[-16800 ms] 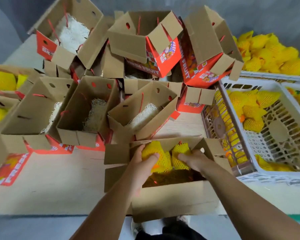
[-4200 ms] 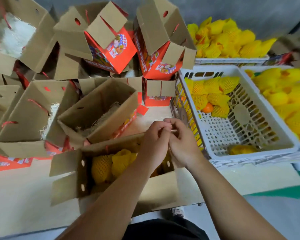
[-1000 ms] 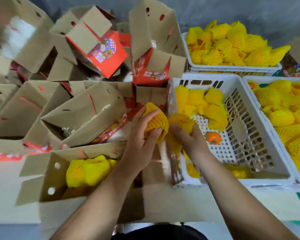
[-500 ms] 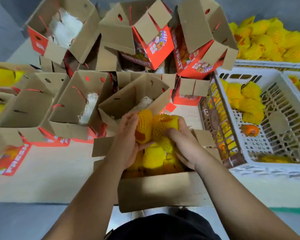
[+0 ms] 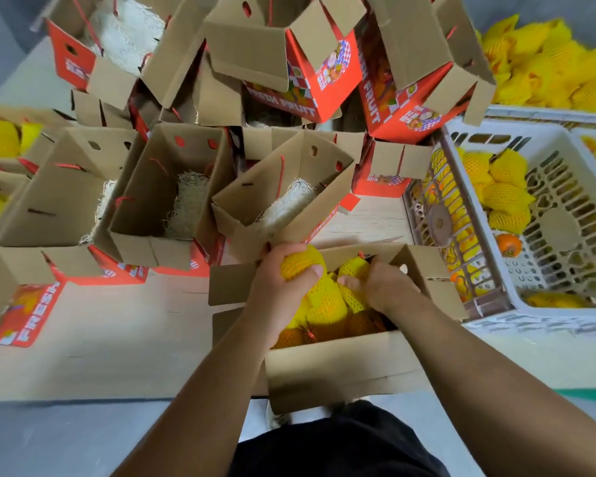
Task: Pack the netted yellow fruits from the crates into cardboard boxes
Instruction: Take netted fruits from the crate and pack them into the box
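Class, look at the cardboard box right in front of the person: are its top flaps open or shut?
Open. The cardboard box has its flaps spread outward, netted fruits show inside, and both hands reach in.

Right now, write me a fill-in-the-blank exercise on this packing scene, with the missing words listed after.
1. The left hand grips a netted yellow fruit over the open ____ box.
2. The un-netted orange fruit lies in the white plastic ____.
3. The right hand reaches ____ the box of fruits.
4. The red boxes behind read "FRESH ____".

Missing words: cardboard; crate; into; FRUIT
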Demonstrator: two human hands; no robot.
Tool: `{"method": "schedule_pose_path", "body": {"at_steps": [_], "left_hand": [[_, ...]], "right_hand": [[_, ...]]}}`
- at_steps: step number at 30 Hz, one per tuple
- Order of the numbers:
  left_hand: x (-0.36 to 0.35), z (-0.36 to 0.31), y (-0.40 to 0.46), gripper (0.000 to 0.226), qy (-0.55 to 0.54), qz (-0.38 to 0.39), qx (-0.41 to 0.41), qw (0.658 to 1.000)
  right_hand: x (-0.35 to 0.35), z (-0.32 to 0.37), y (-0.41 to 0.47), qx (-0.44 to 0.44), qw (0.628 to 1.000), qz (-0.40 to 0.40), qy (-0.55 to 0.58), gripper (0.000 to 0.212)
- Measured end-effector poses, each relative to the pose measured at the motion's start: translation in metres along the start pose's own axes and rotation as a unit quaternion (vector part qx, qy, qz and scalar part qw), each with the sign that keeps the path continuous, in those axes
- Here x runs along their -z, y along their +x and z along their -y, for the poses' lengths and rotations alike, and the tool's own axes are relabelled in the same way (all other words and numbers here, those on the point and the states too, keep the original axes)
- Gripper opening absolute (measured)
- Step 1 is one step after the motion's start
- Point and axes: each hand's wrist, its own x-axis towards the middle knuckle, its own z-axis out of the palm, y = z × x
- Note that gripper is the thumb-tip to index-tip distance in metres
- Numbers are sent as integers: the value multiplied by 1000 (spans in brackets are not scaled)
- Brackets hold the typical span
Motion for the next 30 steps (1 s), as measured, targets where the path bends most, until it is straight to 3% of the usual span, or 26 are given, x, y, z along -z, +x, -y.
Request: {"method": "schedule_pose_path", "body": {"at_steps": [3,6,7,8,10,11,13,15,16,18,20,22,24,26,28,30], "left_hand": [[-6,6,-3,36,35,-8,-39,999],[-14,14,-8,40,49,-10,-21,999],[-16,16,-10,43,53,-8,-13,998],[-19,17,-12,46,41,8,-3,999],[-24,14,-16,50,-32,78,-4,996],[-24,15,-15,51,-68,107,-9,992],[-15,12,-5,35,-42,106,-30,993],[-2,6,6,19,19,74,6,997],[0,7,11,22,60,79,43,994],[-7,6,18,24,158,192,159,955],[-19,0,22,24,303,299,199,883],[-30,-1,24,29,362,324,169,858],[-33,5,30,28,359,304,142,871],[-27,8,34,21,406,248,58,878],[-19,13,38,14,464,211,-33,860],[-15,20,40,21,521,211,-69,824]], "right_hand": [[-1,4,-15,-2,999,-29,-37,90],[-9,3,-49,113,971,-204,57,61],[-11,7,-61,161,957,-198,138,50],[-11,13,-73,190,944,-137,233,42],[-13,24,-85,198,904,13,379,44],[-13,26,-82,181,888,37,422,46],[-8,27,-76,137,863,29,485,46],[-5,19,-68,92,841,11,534,39],[-4,14,-65,73,834,6,548,38],[-4,6,-61,40,827,2,561,48],[-5,4,-57,29,818,8,575,59],[-7,4,-54,32,821,14,569,65],[-10,3,-53,43,836,7,547,66],[-12,1,-54,62,859,-12,509,61],[-13,1,-56,80,871,-27,484,59],[-14,2,-57,94,879,-26,467,59]]}}
